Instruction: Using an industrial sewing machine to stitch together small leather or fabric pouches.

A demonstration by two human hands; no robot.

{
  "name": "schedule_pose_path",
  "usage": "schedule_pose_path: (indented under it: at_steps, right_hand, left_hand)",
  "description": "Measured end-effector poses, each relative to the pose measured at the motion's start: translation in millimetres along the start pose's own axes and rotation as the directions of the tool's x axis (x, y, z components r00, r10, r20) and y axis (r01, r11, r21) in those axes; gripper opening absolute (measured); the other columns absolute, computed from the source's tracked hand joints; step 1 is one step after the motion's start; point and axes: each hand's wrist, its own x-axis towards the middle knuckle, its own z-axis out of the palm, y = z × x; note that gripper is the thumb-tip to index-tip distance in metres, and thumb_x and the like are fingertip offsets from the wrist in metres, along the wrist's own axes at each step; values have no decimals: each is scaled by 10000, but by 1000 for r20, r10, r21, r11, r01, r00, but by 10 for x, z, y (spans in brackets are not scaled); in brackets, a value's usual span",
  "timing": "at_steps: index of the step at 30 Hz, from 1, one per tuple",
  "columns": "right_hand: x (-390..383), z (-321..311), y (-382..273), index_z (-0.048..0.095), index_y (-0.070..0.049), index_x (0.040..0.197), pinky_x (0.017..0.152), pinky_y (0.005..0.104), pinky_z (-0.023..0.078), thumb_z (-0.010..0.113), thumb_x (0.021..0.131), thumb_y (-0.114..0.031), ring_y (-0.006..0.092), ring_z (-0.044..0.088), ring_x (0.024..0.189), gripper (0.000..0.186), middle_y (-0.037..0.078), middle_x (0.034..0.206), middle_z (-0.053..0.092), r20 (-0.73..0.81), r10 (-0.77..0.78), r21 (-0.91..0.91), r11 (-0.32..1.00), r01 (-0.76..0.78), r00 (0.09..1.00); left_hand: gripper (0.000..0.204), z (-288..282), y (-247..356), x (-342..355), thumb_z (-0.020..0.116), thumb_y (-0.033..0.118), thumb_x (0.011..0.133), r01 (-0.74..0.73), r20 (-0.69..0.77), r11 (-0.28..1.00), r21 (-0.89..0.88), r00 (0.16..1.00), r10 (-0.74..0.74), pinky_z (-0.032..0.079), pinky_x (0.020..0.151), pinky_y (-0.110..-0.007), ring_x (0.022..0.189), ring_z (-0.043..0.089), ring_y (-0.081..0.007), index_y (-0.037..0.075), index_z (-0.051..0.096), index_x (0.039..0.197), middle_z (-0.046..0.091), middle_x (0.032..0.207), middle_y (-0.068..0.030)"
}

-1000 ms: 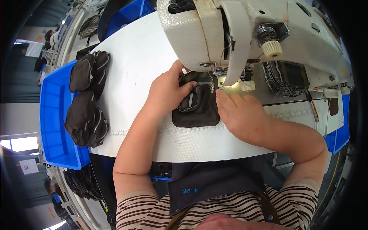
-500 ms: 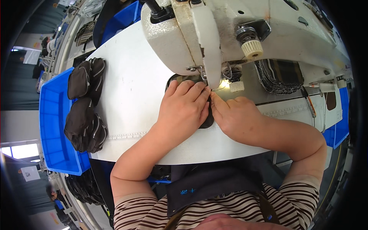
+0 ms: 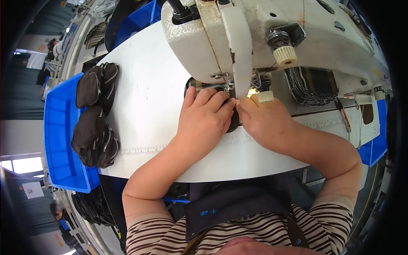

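Observation:
A dark brown zippered pouch [image 3: 231,123] lies under the presser foot [image 3: 230,84] of the white sewing machine [image 3: 195,42], mostly hidden by my hands. My left hand [image 3: 204,121] lies over it, bent fingers together and gripping the fabric just left of the foot. My right hand [image 3: 267,123] pinches the pouch's right edge close beside the needle area, fingertips almost meeting the left hand's.
Filled dark pouches [image 3: 95,136] are piled at the table's left, beside a blue bin [image 3: 59,140]. Layered fabric pieces [image 3: 312,85] and an orange-handled tool [image 3: 344,114] lie right of the needle. Another blue bin [image 3: 369,151] sits low at right.
My left hand moved from the pouch's upper left onto its top, covering it. The pouch has shifted slightly away from me, and my right fingers have moved up toward the foot.

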Motion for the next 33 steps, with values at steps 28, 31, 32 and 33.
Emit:
schedule_pose_path:
  at_steps: [28, 31, 32, 33]
  right_hand:
    - [36, -35, 36, 677, 65, 1263, 524, 349, 525, 640, 923, -39, 215, 672, 649, 358, 70, 841, 672, 15, 21, -75, 997, -19, 1000]
    - [43, -82, 48, 670, 63, 1291, 535, 345, 521, 635, 903, -35, 201, 681, 683, 402, 50, 874, 679, 84, 16, -99, 995, -7, 996]
    - [44, -81, 55, 670, 63, 1291, 535, 345, 521, 635, 903, -35, 201, 681, 683, 402, 50, 874, 679, 83, 13, -99, 995, -5, 997]
    - [45, -72, 65, 668, 62, 1302, 541, 337, 517, 634, 893, -40, 191, 682, 700, 423, 40, 889, 682, 90, 1, -121, 993, 10, 996]
  left_hand:
    - [204, 77, -140, 58, 742, 118, 898, 112, -2, 987, -114, 994, -113, 593, 843, -377, 1040, 714, -271, 94, 794, 1094, 769, 1147, -39]
    - [200, 95, -170, 72, 735, 120, 906, 105, -19, 989, -108, 994, -108, 590, 837, -381, 1034, 713, -275, 98, 793, 1096, 768, 1133, -40]
    - [201, 90, -177, 75, 736, 117, 902, 109, -17, 987, -117, 994, -111, 590, 837, -378, 1041, 711, -270, 101, 793, 1094, 767, 1127, -40]
    - [203, 86, -185, 78, 737, 114, 898, 112, -15, 986, -125, 993, -115, 591, 838, -375, 1048, 709, -266, 103, 793, 1093, 767, 1121, -40]
